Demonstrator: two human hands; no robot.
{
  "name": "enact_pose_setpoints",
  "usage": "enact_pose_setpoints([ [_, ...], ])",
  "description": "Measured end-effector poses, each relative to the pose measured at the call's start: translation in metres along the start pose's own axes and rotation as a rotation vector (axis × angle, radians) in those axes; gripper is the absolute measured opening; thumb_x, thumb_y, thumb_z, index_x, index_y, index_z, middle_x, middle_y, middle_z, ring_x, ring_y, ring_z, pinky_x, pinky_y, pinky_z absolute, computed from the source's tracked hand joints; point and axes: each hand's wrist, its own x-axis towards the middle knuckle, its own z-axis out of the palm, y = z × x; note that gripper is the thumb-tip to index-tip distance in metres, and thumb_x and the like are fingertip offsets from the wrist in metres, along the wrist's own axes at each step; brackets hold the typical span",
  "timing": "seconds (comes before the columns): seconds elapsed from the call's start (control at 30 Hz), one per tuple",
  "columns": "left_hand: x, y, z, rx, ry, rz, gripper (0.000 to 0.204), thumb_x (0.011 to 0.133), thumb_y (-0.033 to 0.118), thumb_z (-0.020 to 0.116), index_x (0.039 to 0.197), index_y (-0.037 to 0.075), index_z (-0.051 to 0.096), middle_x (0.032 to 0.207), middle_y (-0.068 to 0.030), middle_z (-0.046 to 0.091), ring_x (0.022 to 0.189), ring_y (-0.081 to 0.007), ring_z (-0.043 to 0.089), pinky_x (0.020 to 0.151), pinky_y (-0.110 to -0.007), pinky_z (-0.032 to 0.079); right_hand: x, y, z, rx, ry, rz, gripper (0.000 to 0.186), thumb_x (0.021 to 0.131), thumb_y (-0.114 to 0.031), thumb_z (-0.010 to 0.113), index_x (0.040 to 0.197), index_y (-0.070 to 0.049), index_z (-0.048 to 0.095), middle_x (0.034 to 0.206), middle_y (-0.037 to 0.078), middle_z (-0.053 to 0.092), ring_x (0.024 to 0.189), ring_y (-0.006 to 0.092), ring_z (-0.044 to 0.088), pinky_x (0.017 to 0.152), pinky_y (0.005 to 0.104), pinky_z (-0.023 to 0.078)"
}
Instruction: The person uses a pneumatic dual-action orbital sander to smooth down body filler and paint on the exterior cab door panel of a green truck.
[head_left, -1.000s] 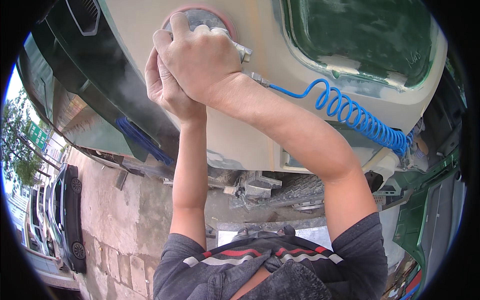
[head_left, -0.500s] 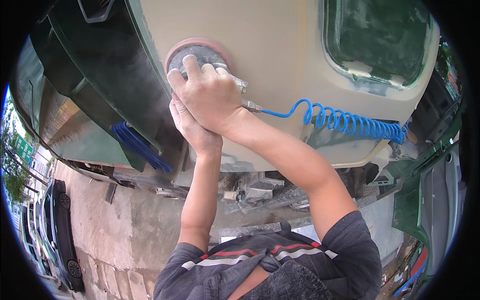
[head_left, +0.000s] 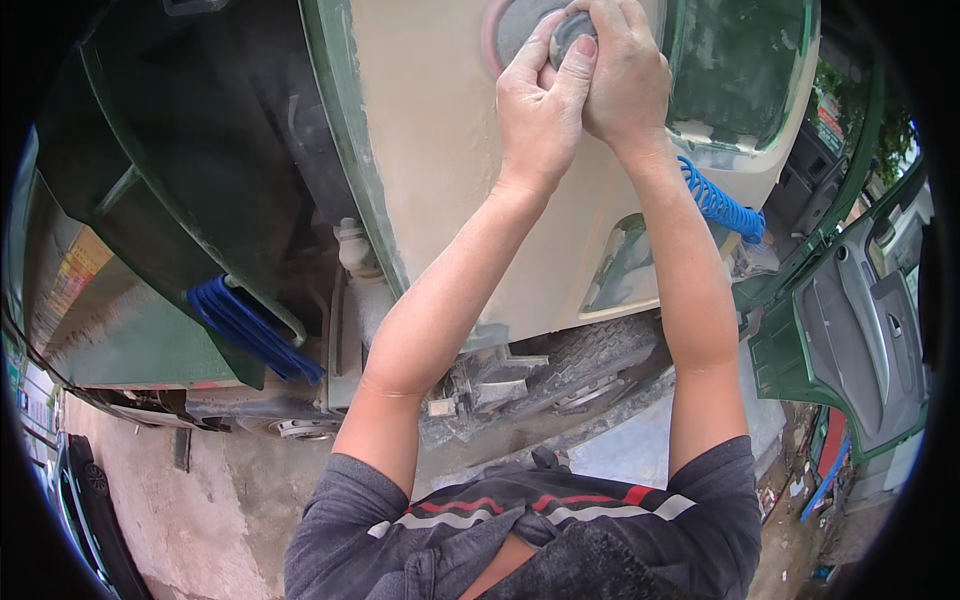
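A round air sander (head_left: 515,28) with a pinkish pad rim lies against the beige-coated vehicle panel (head_left: 450,150) at the top of the view. Both of my hands are dusted pale. My left hand (head_left: 542,125) is closed around the near left side of the sander's dark rounded top, thumb pointing up. On the right side, my right hand (head_left: 628,85) wraps the same top, its fingers curled over the far side. The two hands touch each other. A coiled blue air hose (head_left: 722,203) shows to the right of my right forearm; its joint with the sander is hidden.
A green-glossed window recess (head_left: 738,75) lies right of the sander. An open green vehicle door (head_left: 850,330) stands at the right. Left of the panel's edge is a dark gap, with a blue cloth (head_left: 250,325) hung on a bar. Below the panel is a tyre (head_left: 590,355).
Both hands have moved the sander rightward and up across the panel, towards the window recess. My left hand has come up beside the right onto its top. The view has shifted too.
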Motion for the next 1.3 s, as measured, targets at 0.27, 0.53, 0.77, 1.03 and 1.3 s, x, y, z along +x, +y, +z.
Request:
enact_pose_setpoints([
  [0.27,-0.103,-0.039,-0.041,-0.021,0.279,0.07,0.045,0.108,0.016,0.054,0.148,-0.006,0.048,0.11,-0.0059,0.068,0.102,-0.0102,0.063,0.094,-0.026,0.049,-0.089,-0.052,0.013,0.097,-0.199,-0.054,0.03,0.078,-0.022,0.07,0.106,-0.013,0.064,0.1,0.009,0.058,0.071,0.0285,0.069,0.059,0.0408,0.058],
  [0.53,-0.065,-0.026,-0.04,-0.027,0.189,0.06,0.046,0.099,0.016,0.07,0.138,-0.007,0.06,0.089,-0.003,0.067,0.073,-0.0045,0.053,0.068,-0.022,0.046,-0.052,-0.036,0.012,0.076,-0.162,-0.052,0.036,0.076,-0.025,0.074,0.108,-0.011,0.064,0.102,0.011,0.06,0.076,0.0305,0.069,0.061,0.0416,0.058],
  [0.77,-0.083,-0.029,-0.05,0.063,0.195,0.038,0.046,0.099,0.018,0.072,0.138,-0.004,0.062,0.08,0.0083,0.05,0.068,-0.0012,0.036,0.062,-0.018,0.033,-0.078,-0.039,0.02,0.077,-0.134,-0.042,0.043,0.075,-0.029,0.078,0.111,-0.009,0.065,0.105,0.012,0.058,0.078,0.0302,0.069,0.06,0.0389,0.056],
  [1.03,-0.201,-0.092,-0.108,0.048,0.376,-0.104,0.052,0.094,0.02,0.076,0.138,-0.006,0.061,0.132,-0.0097,0.068,0.069,-0.0007,0.044,0.062,-0.018,0.041,-0.197,-0.087,0.027,0.166,-0.354,0.006,0.038,0.078,-0.027,0.073,0.11,-0.008,0.069,0.105,0.012,0.057,0.083,0.0288,0.066,0.065,0.039,0.056],
  [1.3,-0.26,-0.119,-0.131,-0.011,0.531,-0.153,0.05,0.098,0.018,0.069,0.141,-0.005,0.058,0.126,-0.0061,0.068,0.072,-0.0015,0.045,0.065,-0.018,0.041,-0.263,-0.105,0.036,0.17,-0.431,-0.111,0.032,0.088,-0.034,0.061,0.112,-0.017,0.072,0.112,0.012,0.061,0.088,0.0275,0.067,0.065,0.0387,0.052],
])
